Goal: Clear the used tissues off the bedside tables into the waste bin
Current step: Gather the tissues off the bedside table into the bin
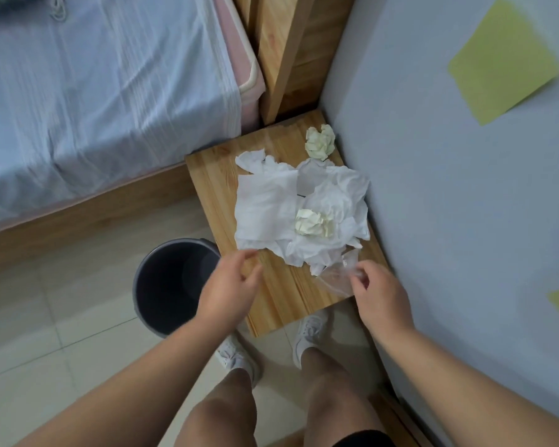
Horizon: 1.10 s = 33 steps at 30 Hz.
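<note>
Currently: step in hand is gathering the litter from the pale pine-plank counter (213, 185).

Obs.: loose heap of crumpled white tissues (271, 204) lies on the counter's middle and right. One pale yellow crumpled paper ball (313, 222) sits on top of the heap. A second pale yellow ball (320, 141) lies apart at the far right corner, just beside the wall. The round dark grey waste bin (162, 285) stands on the tiled floor, against the counter's near-left edge, mouth open.

Left grip (229, 285): fingers curled, tips at the heap's near-left corner. Blur; cannot tell whether it pinches tissue yet.

Right grip (380, 291): fingertips pinch a scrap of clear plastic film (336, 279) at the heap's near-right edge.

Judgement on method: tissue is limp and tears, so bunch the heap inward from both sides rather than lifting by one corner. Fold the film under as a sling so the top ball does not roll off. Carry low and left; the bin is near. Risk: stray sheets dropping beside the bin. The far ball probably needs a separate reach.
</note>
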Motion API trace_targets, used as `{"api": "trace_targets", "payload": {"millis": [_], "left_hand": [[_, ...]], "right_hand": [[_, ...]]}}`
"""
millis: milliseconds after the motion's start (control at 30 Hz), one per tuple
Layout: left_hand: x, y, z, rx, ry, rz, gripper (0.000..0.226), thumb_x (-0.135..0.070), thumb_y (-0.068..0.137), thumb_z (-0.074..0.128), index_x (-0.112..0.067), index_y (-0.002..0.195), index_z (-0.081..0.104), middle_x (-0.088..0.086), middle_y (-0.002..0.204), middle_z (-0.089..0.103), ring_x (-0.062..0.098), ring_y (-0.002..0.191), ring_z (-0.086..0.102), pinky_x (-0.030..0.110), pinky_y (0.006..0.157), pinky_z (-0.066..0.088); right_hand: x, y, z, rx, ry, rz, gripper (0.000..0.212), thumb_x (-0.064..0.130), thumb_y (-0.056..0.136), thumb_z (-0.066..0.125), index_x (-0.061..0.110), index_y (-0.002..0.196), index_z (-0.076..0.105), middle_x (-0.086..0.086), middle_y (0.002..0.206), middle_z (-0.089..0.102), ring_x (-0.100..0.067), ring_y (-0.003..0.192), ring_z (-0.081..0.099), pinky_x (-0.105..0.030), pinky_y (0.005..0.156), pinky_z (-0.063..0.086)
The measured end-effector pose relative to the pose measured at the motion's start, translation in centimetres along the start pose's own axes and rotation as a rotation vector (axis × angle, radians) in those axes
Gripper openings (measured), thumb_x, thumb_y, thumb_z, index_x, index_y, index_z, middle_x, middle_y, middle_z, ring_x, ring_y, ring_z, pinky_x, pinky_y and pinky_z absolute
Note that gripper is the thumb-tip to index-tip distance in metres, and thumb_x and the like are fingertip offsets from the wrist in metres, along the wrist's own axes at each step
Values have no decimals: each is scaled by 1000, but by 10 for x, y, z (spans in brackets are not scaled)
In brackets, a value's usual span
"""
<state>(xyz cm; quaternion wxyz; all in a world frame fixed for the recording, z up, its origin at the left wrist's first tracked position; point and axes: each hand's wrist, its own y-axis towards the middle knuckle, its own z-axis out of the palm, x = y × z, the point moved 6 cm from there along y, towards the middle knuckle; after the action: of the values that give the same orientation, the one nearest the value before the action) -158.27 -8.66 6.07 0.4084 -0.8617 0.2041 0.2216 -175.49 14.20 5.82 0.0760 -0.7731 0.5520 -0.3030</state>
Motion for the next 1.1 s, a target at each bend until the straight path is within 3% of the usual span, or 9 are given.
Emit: {"api": "trace_targets", "payload": {"millis": [100,267,367,467,667,733,867,1000,1100], "left_hand": [[-17,42,-10,-124,73,11,53,-46,102,61,-37,152,46,-8,149,53,2,82,64,31,66,55],[-18,87,-12,-170,85,-120,88,-56,94,70,-29,165,24,4,163,44,29,124,65,38,75,49],[-13,97,-9,-174,53,-120,73,-48,96,70,-29,159,39,0,130,67,23,102,68,35,70,53],[-10,93,-11,-202,-9,-99,42,-47,101,63,-30,140,66,-11,112,73,15,92,66,33,71,53],[12,48,-21,-122,-559,-71,14,-45,99,70,-42,104,83,-16,94,83,12,91,78,46,86,66],[30,30,-26,-104,-619,-60,15,-45,98,70,-40,95,84,-10,83,82,14,83,78,43,81,65],[105,-17,-40,-205,-644,-166,47,-52,96,62,-8,83,73,22,76,64,12,62,53,33,62,45],[202,-60,-50,-338,-735,-418,37,-41,102,63,-16,76,71,-1,61,56,7,57,46,30,58,41],[259,-71,-50,-399,-729,-525,48,-41,102,62,1,80,62,-2,60,43,11,54,36,32,57,31]], "right_hand": [[11,-11,-21,-37,77,-29,13,28,99,63,21,89,69,8,81,65,-15,76,63,-35,64,53],[40,-24,-54,-123,264,-73,19,43,90,68,27,79,67,8,67,64,-12,64,60,-32,57,52],[58,-25,-60,-112,357,-87,18,43,89,71,28,78,69,10,74,68,-14,69,65,-29,59,53],[75,-25,-57,-102,410,-113,19,40,91,73,27,78,70,9,74,70,-13,69,66,-25,60,52],[111,-29,-29,1,465,-116,26,41,92,70,27,71,64,12,61,63,-6,55,55,-11,52,40],[127,-31,-14,48,463,-126,33,39,94,71,25,66,61,15,55,57,-2,51,49,-9,49,37],[164,-37,25,177,450,-178,38,39,95,70,18,67,57,11,54,52,-4,51,45,-14,49,37],[200,-40,83,298,366,-196,42,45,94,68,21,64,52,11,52,49,-5,49,43,-17,48,37],[223,-37,137,352,274,-199,43,43,96,66,19,63,53,11,51,51,-4,48,46,-20,48,37]]}}
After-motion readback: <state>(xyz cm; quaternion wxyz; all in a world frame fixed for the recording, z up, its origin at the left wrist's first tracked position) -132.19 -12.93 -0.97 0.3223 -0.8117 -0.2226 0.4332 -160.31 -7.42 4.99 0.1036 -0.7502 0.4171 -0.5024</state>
